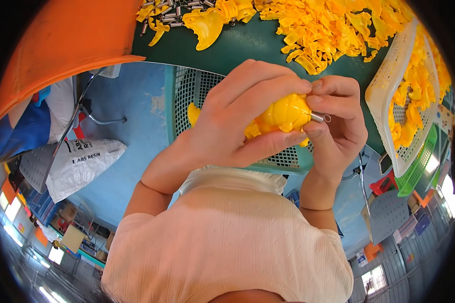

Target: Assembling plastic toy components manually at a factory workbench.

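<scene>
Yellow plastic fills the middle of the head view: one rounded yellow piece (285, 113) is held between the two hands, above a green basket (171, 101) that lies in front of the body. The left hand (232, 108) is wrapped around it. By the right hand (343, 113), fingertips and thumb are closed about its end, and one metal spring (317, 117) juts out between them, its loop turned outward. Whether the spring itself is pinched cannot be told.

The step in hand is judged to be the fitting or seating of the spring in the held piece; the next move seems to call for the piece to be kept steady while the spring is guided straight.

Two hands, one held piece and one jutting spring are counted. On the dark green bench (258, 45), one heap of yellow parts (318, 38) and one cluster of loose springs (174, 14) are seen, too overlapped to be counted singly; one large curved shell (205, 26) is set near the cluster. To the right, one white basket (384, 81) is tilted, with more yellow parts inside.
</scene>
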Tool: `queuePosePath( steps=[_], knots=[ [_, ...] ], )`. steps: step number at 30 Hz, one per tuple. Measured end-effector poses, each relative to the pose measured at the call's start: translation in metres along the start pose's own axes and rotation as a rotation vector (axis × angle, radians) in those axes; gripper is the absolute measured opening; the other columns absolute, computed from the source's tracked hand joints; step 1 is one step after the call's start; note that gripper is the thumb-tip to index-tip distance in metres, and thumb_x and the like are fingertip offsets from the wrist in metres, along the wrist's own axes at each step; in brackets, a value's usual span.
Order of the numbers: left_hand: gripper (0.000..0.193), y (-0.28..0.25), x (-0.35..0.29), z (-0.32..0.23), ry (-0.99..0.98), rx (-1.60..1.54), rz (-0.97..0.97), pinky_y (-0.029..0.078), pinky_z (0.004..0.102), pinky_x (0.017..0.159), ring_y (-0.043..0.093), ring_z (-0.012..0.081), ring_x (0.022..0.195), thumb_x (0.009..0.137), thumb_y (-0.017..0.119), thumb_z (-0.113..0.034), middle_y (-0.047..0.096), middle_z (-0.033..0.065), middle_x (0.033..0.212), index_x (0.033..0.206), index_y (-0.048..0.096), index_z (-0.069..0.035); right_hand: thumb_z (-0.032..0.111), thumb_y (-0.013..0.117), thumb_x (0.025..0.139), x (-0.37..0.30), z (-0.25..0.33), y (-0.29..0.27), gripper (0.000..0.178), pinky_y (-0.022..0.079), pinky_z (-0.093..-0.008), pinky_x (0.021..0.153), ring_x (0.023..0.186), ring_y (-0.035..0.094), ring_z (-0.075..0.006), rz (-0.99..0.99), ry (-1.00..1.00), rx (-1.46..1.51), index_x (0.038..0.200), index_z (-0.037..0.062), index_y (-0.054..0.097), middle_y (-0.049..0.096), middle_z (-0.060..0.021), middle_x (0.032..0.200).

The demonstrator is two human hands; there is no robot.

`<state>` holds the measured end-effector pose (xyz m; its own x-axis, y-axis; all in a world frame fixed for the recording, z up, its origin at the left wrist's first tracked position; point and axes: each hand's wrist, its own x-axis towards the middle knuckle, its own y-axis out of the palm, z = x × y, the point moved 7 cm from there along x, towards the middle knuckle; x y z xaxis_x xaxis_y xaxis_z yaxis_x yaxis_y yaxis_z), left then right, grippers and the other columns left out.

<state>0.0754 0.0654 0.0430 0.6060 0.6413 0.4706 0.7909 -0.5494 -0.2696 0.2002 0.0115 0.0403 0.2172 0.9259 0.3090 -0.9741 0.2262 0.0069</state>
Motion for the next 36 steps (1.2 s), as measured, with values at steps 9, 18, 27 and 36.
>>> queuePosePath(
  steps=[9,18,27,36],
  knots=[
    [0.054,0.003,-0.005,0.014,-0.201,-0.162,-0.029,0.044,0.0306,0.079,0.052,0.0221,0.096,0.068,0.075,-0.028,0.044,0.0125,0.113,0.108,0.053,0.000,0.016,0.074,0.069,-0.003,-0.011,0.009,0.044,0.042,-0.0333,0.087,0.100,0.051,-0.0241,-0.039,0.045,0.021,0.104,-0.0001,0.053,0.050,-0.0141,0.106],
    [0.049,-0.008,-0.015,0.022,-0.347,-0.363,-0.125,0.048,0.0281,0.076,0.057,0.0196,0.090,0.063,0.078,-0.013,0.053,0.0084,0.101,0.107,0.058,-0.006,0.015,0.077,0.065,-0.005,-0.022,0.006,0.061,0.040,-0.0368,0.092,0.109,0.049,-0.0260,-0.042,0.064,0.315,0.113,-0.0023,0.045,0.049,-0.0198,0.117],
    [0.047,-0.007,-0.012,0.013,-0.235,-0.210,0.045,0.044,0.0313,0.088,0.053,0.0228,0.101,0.069,0.073,-0.013,0.054,0.0142,0.107,0.109,0.056,0.005,0.019,0.079,0.061,-0.011,-0.020,0.000,0.063,0.043,-0.0354,0.090,0.107,0.052,-0.0279,-0.014,0.043,0.161,0.111,-0.0056,0.050,0.053,-0.0192,0.112],
    [0.041,-0.004,-0.013,0.020,-0.313,-0.451,-0.013,0.041,0.0327,0.090,0.046,0.0231,0.109,0.077,0.063,-0.005,0.044,0.0166,0.117,0.114,0.050,0.005,0.013,0.077,0.063,-0.008,-0.019,0.003,0.062,0.040,-0.0374,0.093,0.111,0.049,-0.0308,-0.042,0.024,0.200,0.115,-0.0039,0.048,0.052,-0.0201,0.113]
  ],
)
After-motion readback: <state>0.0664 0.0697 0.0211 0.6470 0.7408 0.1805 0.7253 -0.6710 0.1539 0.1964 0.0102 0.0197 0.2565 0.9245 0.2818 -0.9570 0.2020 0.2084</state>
